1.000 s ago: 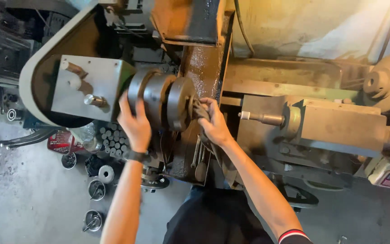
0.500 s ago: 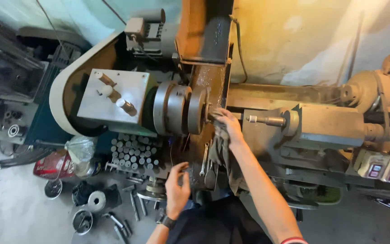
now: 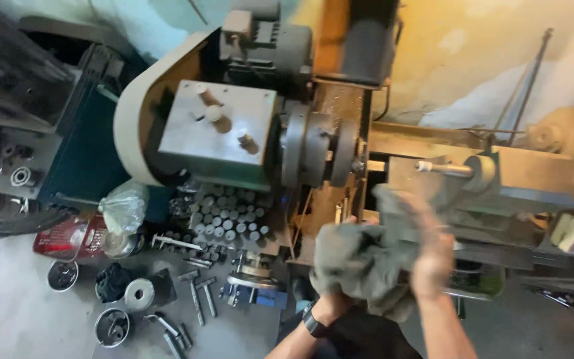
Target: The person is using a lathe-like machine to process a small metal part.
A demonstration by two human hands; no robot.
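Note:
Both my hands are bunched in a grey rag (image 3: 360, 256) in front of a metal lathe. My left hand (image 3: 330, 302), with a black wristwatch, is mostly hidden under the cloth. My right hand (image 3: 430, 256) is blurred and grips the rag's right side. Above them sits the lathe's round chuck (image 3: 317, 146), with the tailstock (image 3: 499, 176) and its spindle to the right. The grey headstock box (image 3: 217, 136) with knobs is to the left of the chuck.
Several short metal cylinders (image 3: 224, 216) stand in a tray under the headstock. Chuck keys, round metal parts and a black cloth (image 3: 167, 296) lie on the concrete floor. A plastic bag (image 3: 124, 206) and a red container (image 3: 68, 236) sit at the left.
Both hands left the chuck and came down together onto the grey rag. The view shifted right and pulled back from the lathe.

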